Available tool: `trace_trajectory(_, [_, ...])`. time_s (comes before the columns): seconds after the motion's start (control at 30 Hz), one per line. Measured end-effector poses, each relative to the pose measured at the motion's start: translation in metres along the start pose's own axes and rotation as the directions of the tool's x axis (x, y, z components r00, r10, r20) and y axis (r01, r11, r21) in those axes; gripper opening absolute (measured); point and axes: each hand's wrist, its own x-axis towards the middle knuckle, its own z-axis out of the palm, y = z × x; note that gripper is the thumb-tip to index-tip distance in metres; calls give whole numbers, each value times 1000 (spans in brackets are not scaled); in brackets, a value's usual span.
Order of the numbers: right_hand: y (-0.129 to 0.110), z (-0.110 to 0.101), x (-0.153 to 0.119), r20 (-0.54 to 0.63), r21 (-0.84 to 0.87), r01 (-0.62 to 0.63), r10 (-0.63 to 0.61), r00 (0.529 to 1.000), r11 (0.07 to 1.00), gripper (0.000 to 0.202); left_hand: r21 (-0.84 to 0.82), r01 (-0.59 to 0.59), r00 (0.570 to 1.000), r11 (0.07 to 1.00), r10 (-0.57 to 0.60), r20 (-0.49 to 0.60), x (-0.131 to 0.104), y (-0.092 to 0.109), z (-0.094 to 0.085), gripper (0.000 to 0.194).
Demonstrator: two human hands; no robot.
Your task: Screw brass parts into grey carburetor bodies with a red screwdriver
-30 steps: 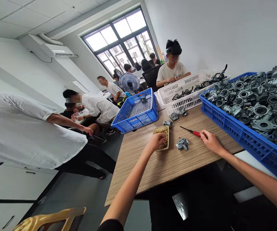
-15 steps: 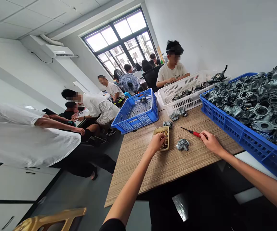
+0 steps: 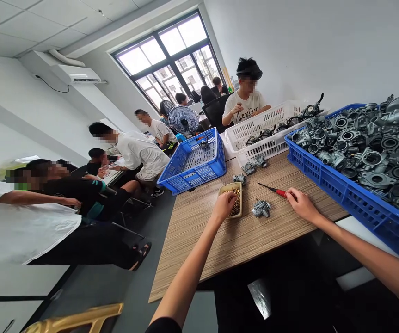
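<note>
My left hand (image 3: pixel 225 206) reaches into a small cream tray (image 3: pixel 222 190) of small brass-coloured parts (image 3: pixel 235 210). Its fingers are curled together down among the parts, and what they pinch, if anything, is hidden. My right hand (image 3: pixel 300 203) is closed round the red handle of a screwdriver (image 3: pixel 280 192), whose dark shaft points left, low over the table. Between my hands a grey metal carburetor (image 3: pixel 261 208) lies on the wood-grain table (image 3: pixel 199 249), touched by neither hand.
A blue crate (image 3: pixel 345 192) heaped with carburetors stands at the right. Behind are a white basket (image 3: pixel 265 151) with assembled pieces and a blue crate (image 3: pixel 192 178). Loose carburetor bodies (image 3: pixel 254 164) lie before the basket. A co-worker (image 3: pixel 246 99) sits opposite; another person (image 3: pixel 39 231) stands left.
My hands stay almost in place, the left still in the tray and the right on the screwdriver. The standing person at the left has moved further left, and the seated co-worker opposite has raised a hand.
</note>
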Motion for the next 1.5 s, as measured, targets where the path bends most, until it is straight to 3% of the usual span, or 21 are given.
trace_trajectory(0.27, [-3,-1,-1,36,25,-35,34,999,999,27,-22,39,999,999,-39,-32,-1,3,3,18])
trace_trajectory(0.5, [-4,-1,-1,23,12,-16,16,1000,1000,28,-10,-12,1000,1000,12,13,-1,3,5,16])
trace_trajectory(0.67, [-3,0,-1,15,12,-4,4,1000,1000,28,29,-31,998,999,29,46,-1,4,1,15])
trace_trajectory(0.77, [-3,0,-1,16,7,-5,4,1000,1000,27,35,-16,1000,999,15,12,-2,7,-5,13])
trace_trajectory(0.93, [-4,0,-1,30,6,-26,25,999,1000,27,-7,-72,993,997,71,-91,-14,33,-11,13])
trace_trajectory(1.17, [-5,0,0,46,1,-16,16,999,1000,25,13,-302,948,953,299,112,-31,81,2,16])
trace_trajectory(1.5, [-5,2,-1,37,26,-19,18,999,999,24,110,-390,921,914,385,64,-39,89,8,24])
